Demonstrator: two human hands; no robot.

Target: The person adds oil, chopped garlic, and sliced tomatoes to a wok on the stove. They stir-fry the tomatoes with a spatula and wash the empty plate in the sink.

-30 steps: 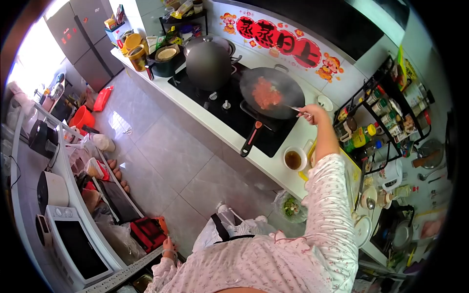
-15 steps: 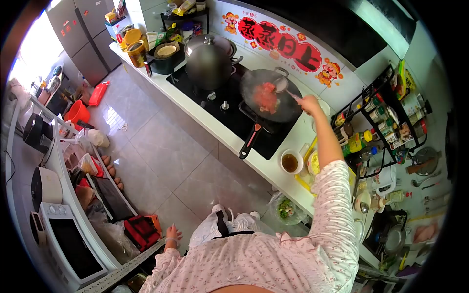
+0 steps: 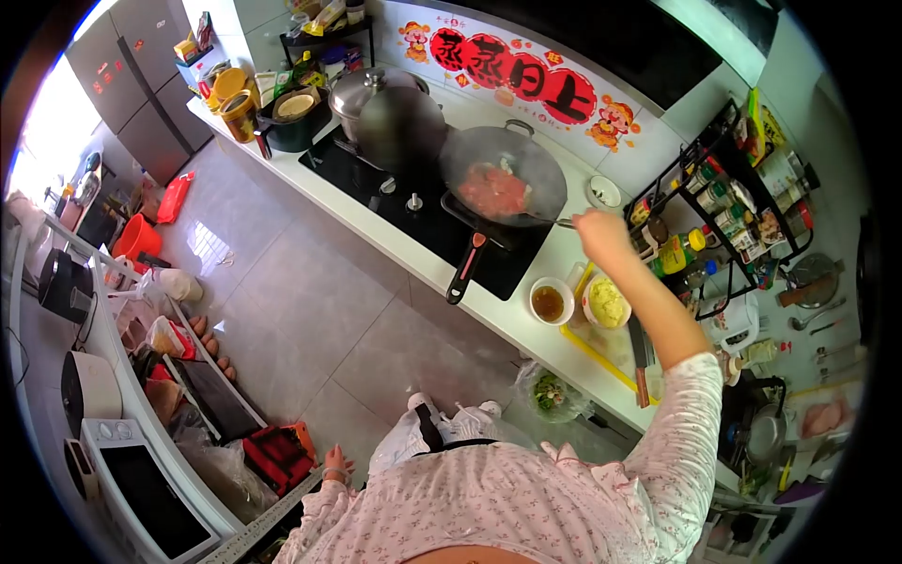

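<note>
Right hand (image 3: 603,237): we have its fingers closed round the handle of a long-handled utensil (image 3: 552,222); since half a second ago it has come nearer us and outward, off the wok's lower-right rim.
Utensil head: a moment ago we saw it at the wok's far side; now it is hidden, seemingly down among the food.
Red food (image 3: 495,190): in the wok (image 3: 547,180) on the hob (image 3: 425,230), spread wider than before; we read this as one stroke of stirring, with the pieces being turned and spread out.
Left hand (image 3: 338,462): we see its fingers loosely spread, holding nothing, near a red-and-black bag (image 3: 280,456).
Tabletop (image 3: 515,320): with our forearm shifted, a bowl of yellow food (image 3: 609,303) and a wooden-handled knife (image 3: 641,350) now show plainly; the bowl of brown liquid (image 3: 551,303) sits just beside the yellow one, both near the wok but apart from it.
</note>
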